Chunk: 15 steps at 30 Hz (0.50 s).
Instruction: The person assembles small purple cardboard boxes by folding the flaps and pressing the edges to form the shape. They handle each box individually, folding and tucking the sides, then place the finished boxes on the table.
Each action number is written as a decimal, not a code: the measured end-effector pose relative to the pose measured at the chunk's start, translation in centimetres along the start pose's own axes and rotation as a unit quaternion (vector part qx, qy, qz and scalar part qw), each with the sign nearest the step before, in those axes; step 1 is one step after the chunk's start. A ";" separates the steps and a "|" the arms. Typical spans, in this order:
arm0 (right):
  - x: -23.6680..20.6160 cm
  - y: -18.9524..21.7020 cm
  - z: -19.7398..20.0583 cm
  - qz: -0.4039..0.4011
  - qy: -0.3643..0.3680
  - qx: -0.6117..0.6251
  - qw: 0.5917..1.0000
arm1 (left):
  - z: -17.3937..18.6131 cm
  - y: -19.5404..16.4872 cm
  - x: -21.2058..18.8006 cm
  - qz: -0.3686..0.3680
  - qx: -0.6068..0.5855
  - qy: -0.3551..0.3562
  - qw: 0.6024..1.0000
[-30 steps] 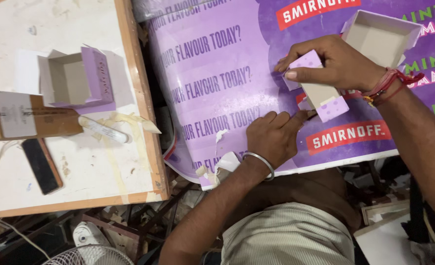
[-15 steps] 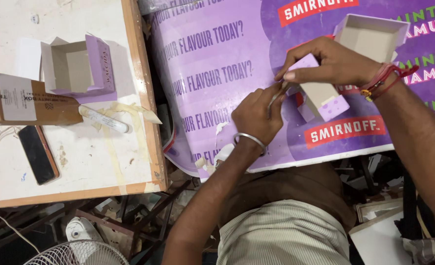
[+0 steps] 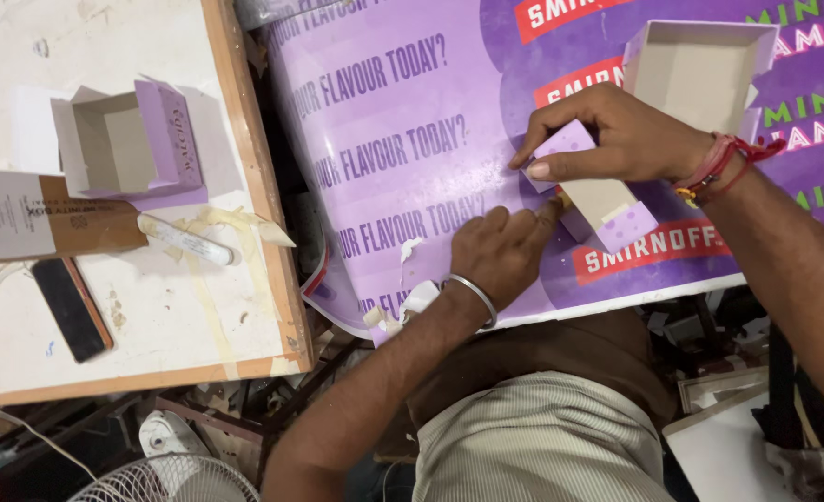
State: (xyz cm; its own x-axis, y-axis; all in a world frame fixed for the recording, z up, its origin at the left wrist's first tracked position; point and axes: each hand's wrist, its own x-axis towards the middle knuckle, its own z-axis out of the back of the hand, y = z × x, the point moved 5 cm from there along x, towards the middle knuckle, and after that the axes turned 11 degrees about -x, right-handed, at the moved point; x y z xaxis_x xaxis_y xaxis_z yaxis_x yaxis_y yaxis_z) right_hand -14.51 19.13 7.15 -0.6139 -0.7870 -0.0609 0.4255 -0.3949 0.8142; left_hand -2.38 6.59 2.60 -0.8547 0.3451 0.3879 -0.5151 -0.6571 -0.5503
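My right hand (image 3: pixel 616 135), with red thread at the wrist, presses a small purple-and-grey cardboard box (image 3: pixel 607 209) down on a purple printed poster (image 3: pixel 402 139). My left hand (image 3: pixel 500 251), wearing a silver bangle, has its fingers curled. Its thumb and forefinger pinch the box's left edge. My right fingers hide the box's top part.
An open grey-lined box (image 3: pixel 700 70) sits on the poster behind my right hand. On the white wooden-edged table (image 3: pixel 254 186) at left lie another open purple box (image 3: pixel 119 139), a brown carton (image 3: pixel 40 218), a white tube (image 3: pixel 184 240) and a black phone (image 3: pixel 71 307). A fan (image 3: pixel 165 479) stands below.
My left hand has moved up from the poster to the box's left edge and closed on it. My right hand has stayed on the box.
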 end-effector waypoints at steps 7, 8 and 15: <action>0.0 -0.7 -0.2 0.023 -0.007 -0.001 1.000 | 0.9 0.6 0.0 0.012 -0.002 -0.052 0.999; -0.2 -0.9 -0.3 0.015 -0.005 0.011 1.000 | 0.9 0.8 0.1 0.034 0.008 -0.049 0.998; -0.2 -0.7 -0.1 -0.026 0.000 0.006 1.000 | 1.8 0.3 1.0 0.037 -0.029 -0.091 0.995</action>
State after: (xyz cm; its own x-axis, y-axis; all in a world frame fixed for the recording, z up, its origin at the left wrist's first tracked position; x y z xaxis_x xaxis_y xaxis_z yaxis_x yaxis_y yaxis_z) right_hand -14.60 19.54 6.55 -0.6353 -0.7654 -0.1024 0.3848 -0.4288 0.8174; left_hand -3.26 5.53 4.18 -0.8671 0.1674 0.4692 -0.4588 -0.6352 -0.6213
